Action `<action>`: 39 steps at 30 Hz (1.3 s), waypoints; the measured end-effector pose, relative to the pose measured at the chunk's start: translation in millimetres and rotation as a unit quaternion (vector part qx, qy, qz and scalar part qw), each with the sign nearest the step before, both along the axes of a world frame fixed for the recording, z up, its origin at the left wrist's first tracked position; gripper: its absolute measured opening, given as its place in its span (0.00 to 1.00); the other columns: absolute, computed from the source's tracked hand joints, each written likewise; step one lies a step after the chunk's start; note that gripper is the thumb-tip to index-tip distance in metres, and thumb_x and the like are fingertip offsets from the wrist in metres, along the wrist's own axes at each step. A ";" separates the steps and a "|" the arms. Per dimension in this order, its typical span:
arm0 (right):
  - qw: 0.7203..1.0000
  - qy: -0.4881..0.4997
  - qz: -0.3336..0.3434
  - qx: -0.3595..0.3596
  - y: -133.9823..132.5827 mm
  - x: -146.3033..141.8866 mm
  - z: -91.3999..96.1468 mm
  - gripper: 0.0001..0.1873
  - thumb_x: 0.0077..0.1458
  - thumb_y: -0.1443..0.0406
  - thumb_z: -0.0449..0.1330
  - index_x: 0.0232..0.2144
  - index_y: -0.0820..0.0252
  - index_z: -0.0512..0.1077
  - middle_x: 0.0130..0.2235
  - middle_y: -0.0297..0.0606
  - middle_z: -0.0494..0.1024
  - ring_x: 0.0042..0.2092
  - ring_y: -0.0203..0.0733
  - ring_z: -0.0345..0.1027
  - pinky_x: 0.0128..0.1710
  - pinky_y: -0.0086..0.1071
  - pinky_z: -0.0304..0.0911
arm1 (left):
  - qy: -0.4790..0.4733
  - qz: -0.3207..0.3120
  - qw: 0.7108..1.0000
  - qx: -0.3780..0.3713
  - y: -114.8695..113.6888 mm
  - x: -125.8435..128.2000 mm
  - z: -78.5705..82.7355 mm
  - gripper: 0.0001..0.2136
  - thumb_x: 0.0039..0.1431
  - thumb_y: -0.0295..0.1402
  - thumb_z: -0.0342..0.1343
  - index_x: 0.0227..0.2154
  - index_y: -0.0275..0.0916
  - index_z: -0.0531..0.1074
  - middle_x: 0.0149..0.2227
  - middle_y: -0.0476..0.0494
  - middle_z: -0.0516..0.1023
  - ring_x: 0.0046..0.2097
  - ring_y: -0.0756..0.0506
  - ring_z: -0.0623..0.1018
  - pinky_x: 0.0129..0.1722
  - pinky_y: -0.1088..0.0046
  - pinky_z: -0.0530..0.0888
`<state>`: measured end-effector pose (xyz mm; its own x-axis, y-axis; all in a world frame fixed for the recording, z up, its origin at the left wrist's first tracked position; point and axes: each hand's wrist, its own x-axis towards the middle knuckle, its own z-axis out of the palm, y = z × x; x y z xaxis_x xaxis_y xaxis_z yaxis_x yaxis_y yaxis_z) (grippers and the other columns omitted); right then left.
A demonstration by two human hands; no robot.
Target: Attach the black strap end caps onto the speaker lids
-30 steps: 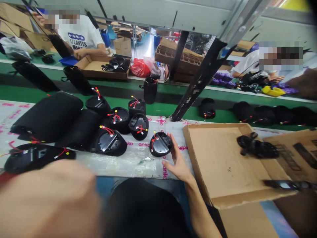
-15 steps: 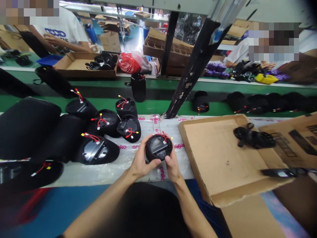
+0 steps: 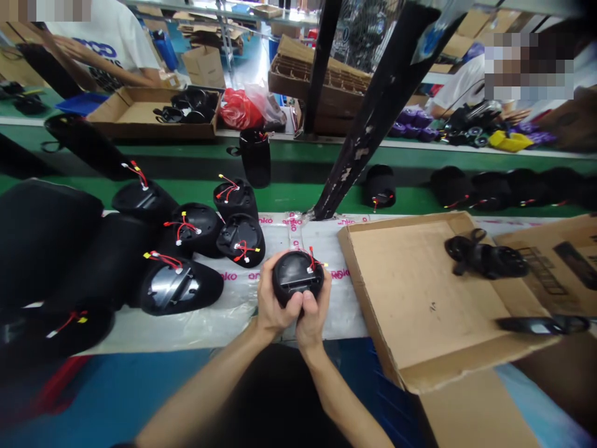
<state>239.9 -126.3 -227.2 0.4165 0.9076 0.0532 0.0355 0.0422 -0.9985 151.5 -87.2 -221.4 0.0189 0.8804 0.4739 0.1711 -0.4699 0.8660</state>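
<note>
From the head cam, the round black housing (image 3: pixel 295 274) is held over the printed plastic sheet (image 3: pixel 219 323), near the middle of the frame, between both hands. The left hand (image 3: pixel 276 297) wraps its lower left side and the right hand (image 3: pixel 313 314) presses in from the lower right, fingers curled round, both thumbs close together in front. Looks like stiff, smooth plastic, probably light but a bit slippery, so I'd hold it by the rim and stay off the thin red and yellow wire leads (image 3: pixel 312 260) at top right, they look fragile. More domed housings (image 3: pixel 193 230) sit just left, a cardboard tray (image 3: pixel 401 298) with black parts (image 3: pixel 485 260) lies right, and a co-worker (image 3: pixel 100 46) stands upper left.
</note>
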 end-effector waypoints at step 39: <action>0.698 -0.536 -0.246 -0.407 21.8 411.4 70.6 0.25 0.67 0.52 0.67 0.59 0.61 0.73 0.64 0.50 0.72 0.64 0.58 0.68 0.63 0.56 0.66 | 0.363 -0.023 0.926 0.101 22.5 -29.7 76.8 0.26 0.70 0.62 0.52 0.47 0.44 0.75 0.52 0.38 0.80 0.51 0.32 0.82 0.52 0.52 0.75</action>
